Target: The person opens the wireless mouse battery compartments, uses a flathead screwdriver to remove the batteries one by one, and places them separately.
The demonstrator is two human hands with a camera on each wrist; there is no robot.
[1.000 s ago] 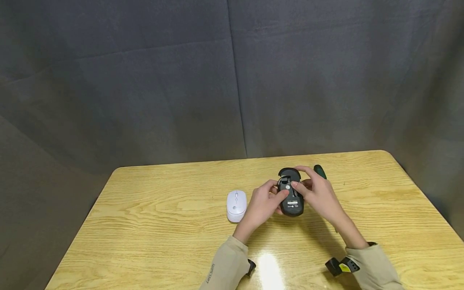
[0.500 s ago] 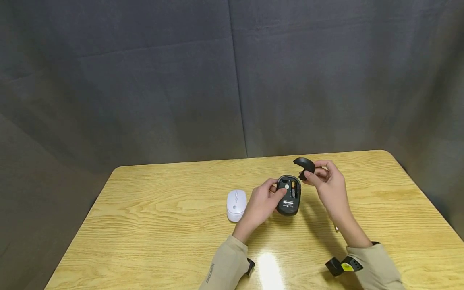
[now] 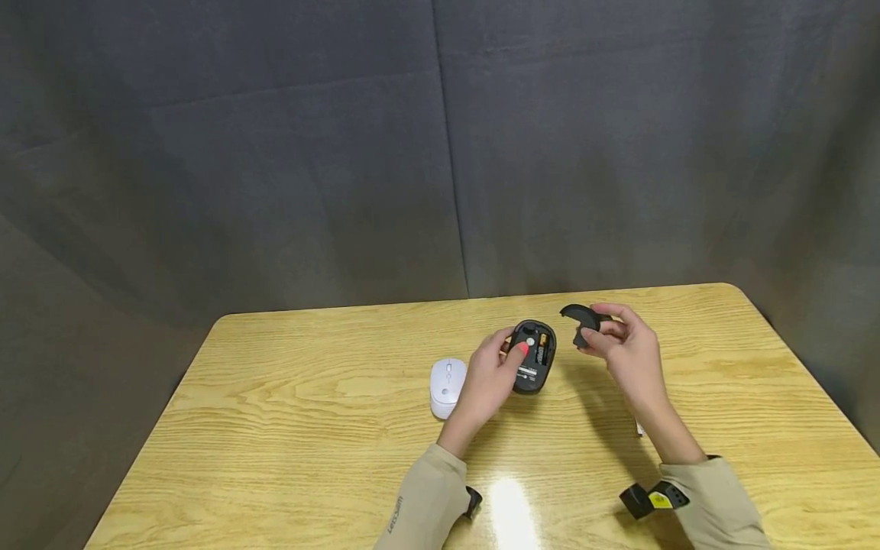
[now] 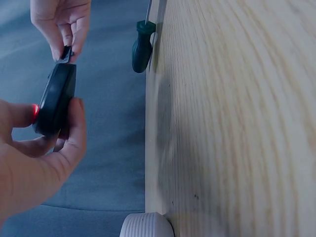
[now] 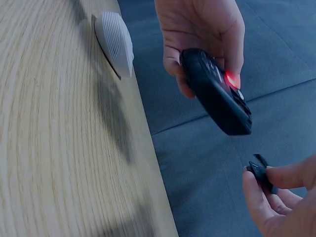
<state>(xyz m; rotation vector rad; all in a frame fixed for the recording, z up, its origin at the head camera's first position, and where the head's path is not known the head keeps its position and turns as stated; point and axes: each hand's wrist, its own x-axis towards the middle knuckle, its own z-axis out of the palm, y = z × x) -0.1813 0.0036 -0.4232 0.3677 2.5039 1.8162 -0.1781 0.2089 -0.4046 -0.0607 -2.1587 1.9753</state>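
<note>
- The left hand (image 3: 490, 374) is holding a black plastic computer mouse (image 3: 532, 356) above the light wooden bench (image 3: 289, 428), its fingers and thumb curling round the sides in a firm grip.
- The black mouse is being held underside up, with its battery bay lying uncovered and an orange-topped battery (image 3: 542, 345) showing inside.
- A red glow is lighting the left thumb tip where it is resting against the mouse's underside.
- The right hand (image 3: 622, 347) is pinching a curved black plastic battery cover (image 3: 580, 315) between thumb and fingertips, just to the right of the mouse and apart from it.
- The cover is hanging clear of the bench, raised a little above the level of the mouse.
- A white oval computer mouse (image 3: 448, 387) is sitting on the bench just to the left of the left hand, buttons up.
- A dark green screwdriver handle (image 4: 141, 46) is lying on the bench beyond the right hand; its tip is hard to make out in the left wrist view.
- Both forearms are wearing beige sleeves (image 3: 426, 508), and a dark grey cloth backdrop (image 3: 275, 153) is hanging behind the bench.
</note>
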